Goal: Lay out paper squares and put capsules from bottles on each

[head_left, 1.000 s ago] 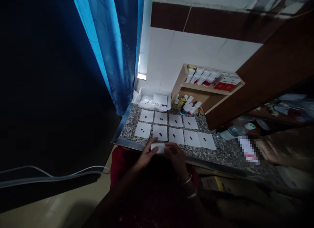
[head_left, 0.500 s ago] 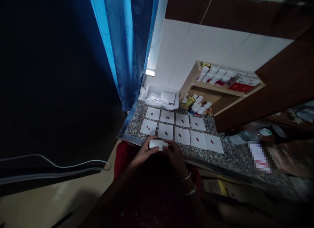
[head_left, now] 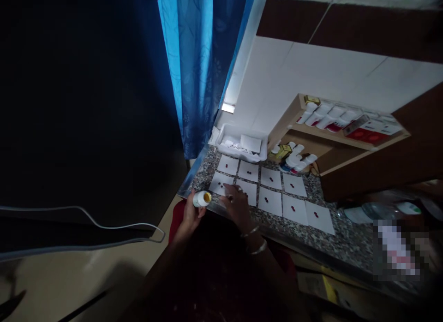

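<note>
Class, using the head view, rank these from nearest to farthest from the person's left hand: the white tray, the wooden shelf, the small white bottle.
1. Small white bottle, held in the left hand.
2. White tray, back of the counter, beside the curtain.
3. Wooden shelf, far right against the wall.

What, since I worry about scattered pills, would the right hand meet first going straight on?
Probably the front-left paper square; the right hand points up and left, fingertips seemingly at its near edge, though depth is unclear.

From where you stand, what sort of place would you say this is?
Likely a small dispensary: a wooden rack of white medicine bottles, paper squares bearing red pills on the granite counter.
</note>
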`<state>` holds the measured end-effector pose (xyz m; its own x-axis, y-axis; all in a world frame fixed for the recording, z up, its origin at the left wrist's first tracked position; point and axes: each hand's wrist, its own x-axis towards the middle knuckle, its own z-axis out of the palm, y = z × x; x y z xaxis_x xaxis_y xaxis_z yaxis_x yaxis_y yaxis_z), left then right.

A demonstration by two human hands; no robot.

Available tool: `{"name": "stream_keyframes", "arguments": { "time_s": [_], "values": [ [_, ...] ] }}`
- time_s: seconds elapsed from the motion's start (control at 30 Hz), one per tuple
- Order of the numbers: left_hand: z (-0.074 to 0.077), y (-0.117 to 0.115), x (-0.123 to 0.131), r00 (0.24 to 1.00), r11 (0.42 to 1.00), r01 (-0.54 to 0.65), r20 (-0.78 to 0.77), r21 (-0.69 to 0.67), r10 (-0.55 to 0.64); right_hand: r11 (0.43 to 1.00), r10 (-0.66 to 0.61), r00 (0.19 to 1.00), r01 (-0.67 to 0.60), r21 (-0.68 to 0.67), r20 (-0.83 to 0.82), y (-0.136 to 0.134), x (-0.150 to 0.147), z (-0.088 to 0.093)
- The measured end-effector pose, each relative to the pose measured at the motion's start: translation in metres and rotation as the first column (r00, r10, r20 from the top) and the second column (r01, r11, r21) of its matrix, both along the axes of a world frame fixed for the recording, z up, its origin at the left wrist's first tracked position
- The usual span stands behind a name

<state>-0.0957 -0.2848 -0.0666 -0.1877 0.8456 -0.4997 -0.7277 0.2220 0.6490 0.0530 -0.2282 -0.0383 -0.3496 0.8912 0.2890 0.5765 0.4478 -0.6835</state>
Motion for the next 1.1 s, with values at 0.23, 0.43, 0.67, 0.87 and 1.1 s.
{"name": "stream_keyframes", "arguments": {
  "time_s": [0.23, 0.43, 0.67, 0.87, 1.1],
  "values": [
    [0.019, -0.004, -0.02, 0.99, 0.98, -0.143, 0.004, 0.135, 0.144, 0.978, 0.204, 0.931, -0.208, -0.019, 0.302, 0.023, -0.095, -0.04],
    [0.024, -0.001, -0.012, 0.993, 0.986, -0.118, 0.0, 0.115, 0.119, 0.97, 0.241, 0.914, -0.229, -0.075, 0.325, 0.029, -0.109, -0.045],
    [0.018, 0.007, 0.0, 0.983, 0.979, -0.127, -0.108, 0.159, 0.145, 0.93, -0.077, 0.934, -0.06, -0.363, -0.349, 0.005, -0.039, -0.014],
    [0.017, 0.015, 0.013, 0.982, 0.985, 0.069, -0.185, 0.161, -0.038, 0.729, -0.428, 0.667, -0.144, -0.669, -0.609, -0.026, 0.016, -0.002],
    [0.012, 0.023, 0.034, 0.937, 0.961, 0.218, -0.311, 0.171, -0.157, 0.736, -0.586, 0.505, 0.005, -0.677, -0.633, -0.033, 0.028, -0.014]
  ]
}}
